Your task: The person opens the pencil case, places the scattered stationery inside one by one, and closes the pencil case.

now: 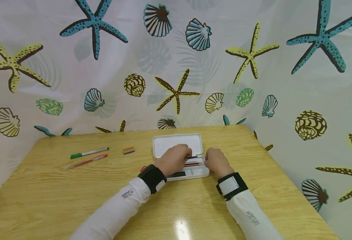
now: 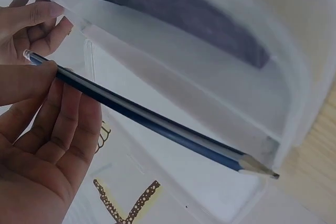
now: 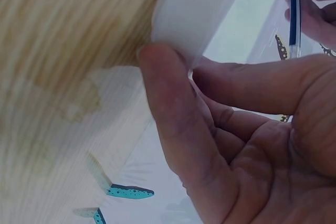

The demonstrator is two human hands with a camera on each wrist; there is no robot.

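Observation:
My left hand (image 1: 176,158) pinches a dark blue pencil (image 2: 147,114) with pale stripes between thumb and fingers near its blunt end. The pencil's sharpened tip points away from the palm, over the inside of a white pencil case (image 1: 177,141). The case lies with its lid flipped back. My right hand (image 1: 218,162) grips the right end of the case, thumb and finger on either side of its wall (image 3: 194,14). Inside the case, a reddish pencil (image 1: 192,164) and a dark block (image 1: 180,174) show; my left hand and wrist hide its left part.
To the left on the wooden table (image 1: 59,196) lie a green pen (image 1: 89,152) and a red pen (image 1: 89,161). Small orange and grey pieces (image 1: 129,150) sit between them and the case. A patterned cloth (image 1: 119,110) stands behind and at the right.

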